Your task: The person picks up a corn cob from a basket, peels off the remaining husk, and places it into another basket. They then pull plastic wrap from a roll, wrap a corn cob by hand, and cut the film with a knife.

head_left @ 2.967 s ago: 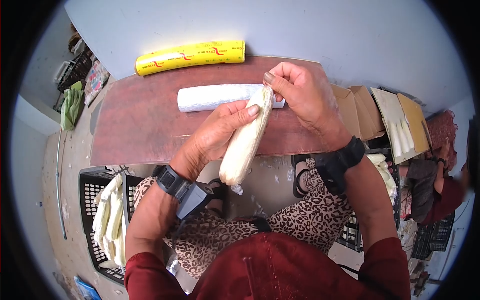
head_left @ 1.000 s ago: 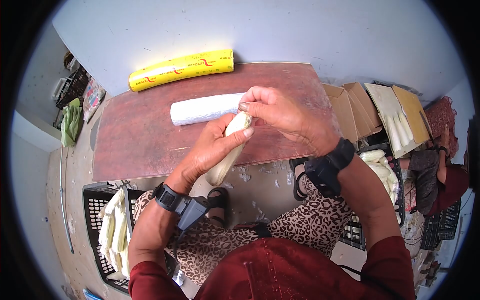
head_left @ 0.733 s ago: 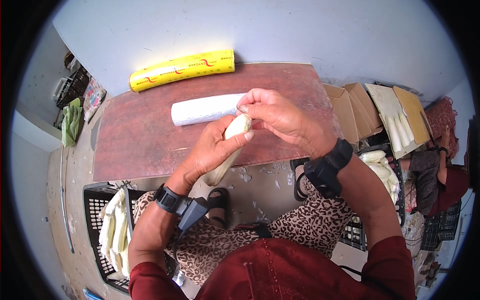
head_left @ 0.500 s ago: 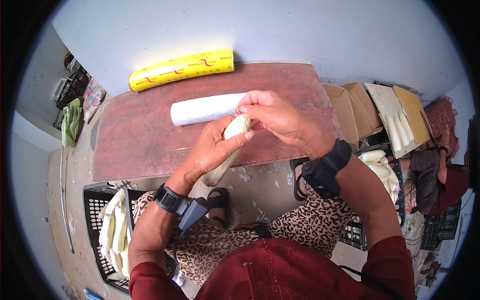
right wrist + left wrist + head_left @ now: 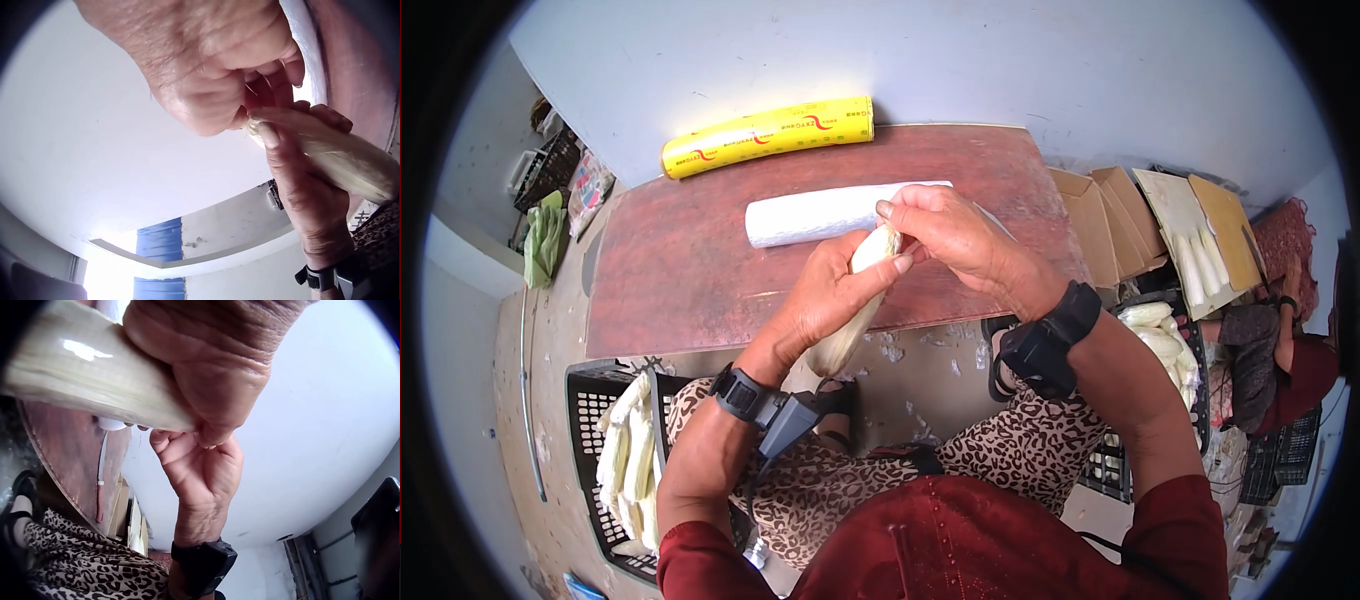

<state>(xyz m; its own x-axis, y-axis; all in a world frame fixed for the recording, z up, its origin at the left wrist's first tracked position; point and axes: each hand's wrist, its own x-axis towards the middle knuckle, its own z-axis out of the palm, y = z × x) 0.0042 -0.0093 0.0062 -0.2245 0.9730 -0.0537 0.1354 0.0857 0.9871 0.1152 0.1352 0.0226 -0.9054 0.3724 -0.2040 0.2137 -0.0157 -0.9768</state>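
Note:
My left hand grips an ear of corn in its pale husk, thumb along the near side. The ear slants over the table's front edge, top end up, and its surface shines like clear film in the left wrist view. My right hand pinches at the ear's top end, thumb and fingertips together there; in the right wrist view that hand hides part of the tip. Just behind both hands lies a white roll of film on the red-brown table.
A yellow printed roll lies at the table's back against the wall. A knife lies toward the table's right side. Black crates with pale ears stand at left and right. Cardboard boxes and another person are further right.
Since three seconds ago, both hands and the ear have come lower and left in the head view, and the ear looks more foreshortened. Over the last half second the hands barely move.

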